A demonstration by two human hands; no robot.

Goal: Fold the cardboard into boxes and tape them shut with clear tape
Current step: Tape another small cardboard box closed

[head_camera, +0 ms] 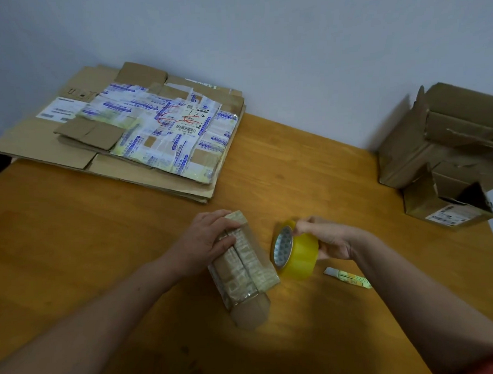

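Small cardboard box (243, 269) sits centre-bottom of frame on the wooden counter (100, 235), top seam already covered w/ tape. Left hand (211, 239) lies flat on the box's far end, fingers (227, 218) together, pressing down, not gripping. Right hand (323, 237) just right of box, fingers clamped on a yellowish tape roll (294, 249); roll is tilted on edge, touching the box's right side. Small green-patterned cutter (348, 277) lies on counter lower right of the roll. Flattened cardboard stack (118, 130) w/ labels in upper left. Folded boxes (447, 149) piled at right edge, some flaps open.
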